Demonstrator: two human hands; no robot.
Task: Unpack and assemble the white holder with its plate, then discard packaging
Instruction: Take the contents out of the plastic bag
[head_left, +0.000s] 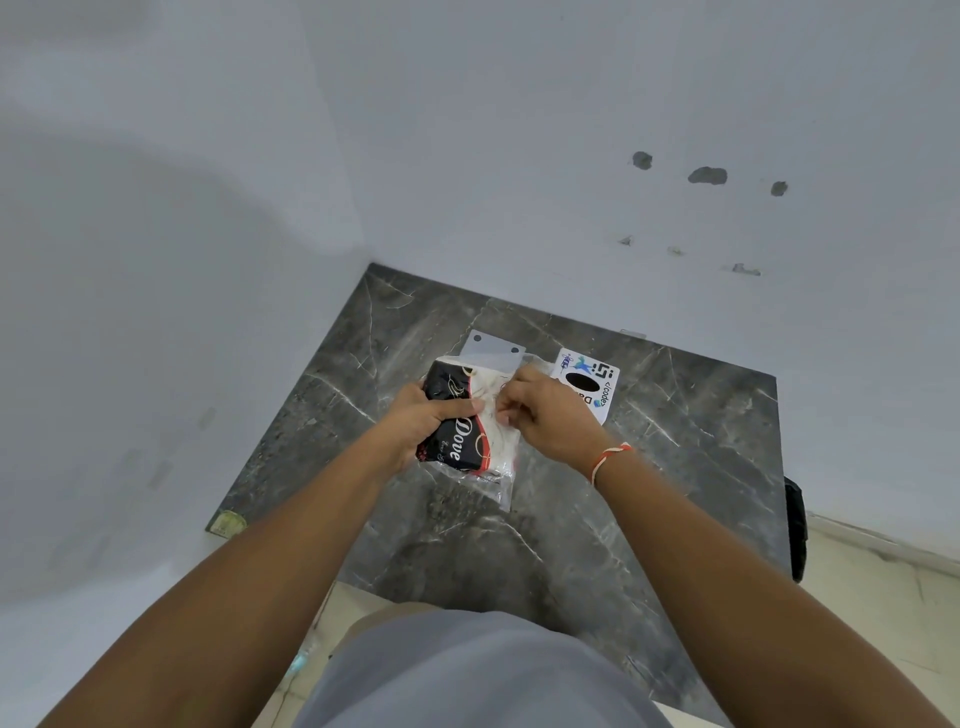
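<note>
A clear plastic package (470, 441) with a black, red and white "Dove" printed card is held above the dark marble slab (675, 441). My left hand (426, 421) grips its left side, thumb across the front. My right hand (550, 415) pinches the package's upper right edge with fingertips. Something white shows inside the plastic; I cannot make out its shape. A pale flat plate (493, 351) with two dark holes lies on the slab just beyond the package.
A white card (589, 382) with printed logos and a black oval lies to the right of the plate. White walls close the slab's far and left sides, with grey patches on the far wall. A black object (795, 525) sits at the slab's right edge. Pale floor tiles lie below.
</note>
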